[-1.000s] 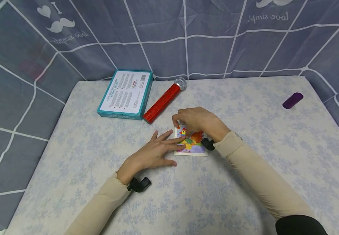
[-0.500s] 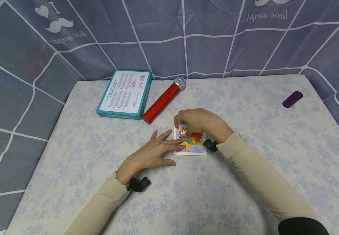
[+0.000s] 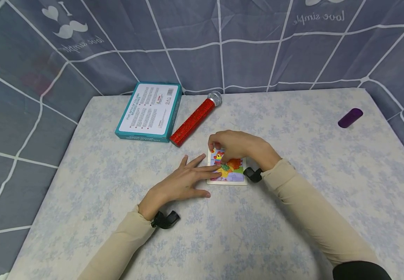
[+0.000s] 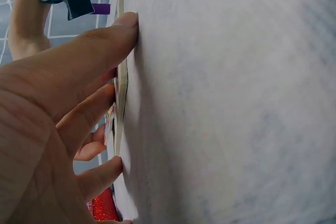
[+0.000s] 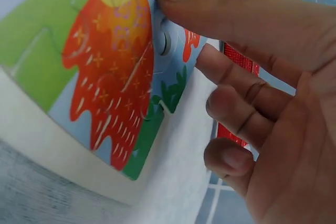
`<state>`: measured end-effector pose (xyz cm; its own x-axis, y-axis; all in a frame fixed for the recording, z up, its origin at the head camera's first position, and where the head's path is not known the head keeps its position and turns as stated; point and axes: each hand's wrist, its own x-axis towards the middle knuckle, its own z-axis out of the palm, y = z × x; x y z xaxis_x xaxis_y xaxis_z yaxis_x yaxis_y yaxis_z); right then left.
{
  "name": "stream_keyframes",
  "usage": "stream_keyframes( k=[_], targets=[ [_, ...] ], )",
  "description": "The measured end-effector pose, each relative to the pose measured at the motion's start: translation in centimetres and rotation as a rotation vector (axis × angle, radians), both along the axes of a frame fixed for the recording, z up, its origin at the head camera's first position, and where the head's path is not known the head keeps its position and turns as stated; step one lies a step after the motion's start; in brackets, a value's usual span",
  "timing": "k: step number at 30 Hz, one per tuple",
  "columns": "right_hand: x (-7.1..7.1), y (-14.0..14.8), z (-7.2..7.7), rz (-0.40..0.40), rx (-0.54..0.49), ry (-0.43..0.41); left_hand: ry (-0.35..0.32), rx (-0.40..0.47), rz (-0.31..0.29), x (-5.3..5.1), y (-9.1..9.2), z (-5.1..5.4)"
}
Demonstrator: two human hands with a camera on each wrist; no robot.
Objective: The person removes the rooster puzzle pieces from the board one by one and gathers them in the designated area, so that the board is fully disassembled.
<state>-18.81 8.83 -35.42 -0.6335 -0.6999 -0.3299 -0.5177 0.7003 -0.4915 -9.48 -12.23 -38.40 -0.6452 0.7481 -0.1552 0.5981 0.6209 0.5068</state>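
Observation:
A small jigsaw puzzle (image 3: 236, 175) with a colourful chicken picture lies in a pale frame at mid-table. My left hand (image 3: 181, 182) is spread flat, index and middle fingertips on the puzzle's left part, thumb on the table just below it. From the far side my right hand (image 3: 240, 144) reaches over the puzzle's top. Its thumb and fingers pinch a blue jigsaw piece (image 5: 173, 69) with red and green shapes. In the right wrist view this piece sits slightly raised beside the red tail pieces (image 5: 107, 85); the index fingertip is partly out of sight.
Behind the puzzle, a red glittery microphone (image 3: 195, 121) lies slanted against a teal box (image 3: 149, 111) with a white printed label. A purple cylinder (image 3: 350, 118) lies at the far right. A grey-blue curtain (image 3: 250, 64) with white lines hangs behind the table.
My right hand has shifted very slightly to the right over the puzzle's top, still pinching at the piece. The left hand stays in place.

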Motion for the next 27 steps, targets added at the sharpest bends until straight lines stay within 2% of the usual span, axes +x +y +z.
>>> stream_keyframes(
  k=[7,18,23,27],
  targets=[
    [-0.3,1.0,-0.5,0.025,-0.148,-0.031,-0.016,-0.008,0.006,0.0,0.0,0.0],
    [-0.3,1.3,-1.0,-0.007,-0.205,-0.024,-0.016,-0.007,0.009,-0.1,0.1,0.2],
    [-0.4,1.6,-1.3,-0.029,-0.264,-0.082,-0.015,-0.005,0.007,-0.1,0.1,0.0],
    [-0.4,1.9,-1.6,-0.076,-0.342,-0.115,-0.015,0.000,0.004,-0.2,0.0,-0.1]
  ],
)
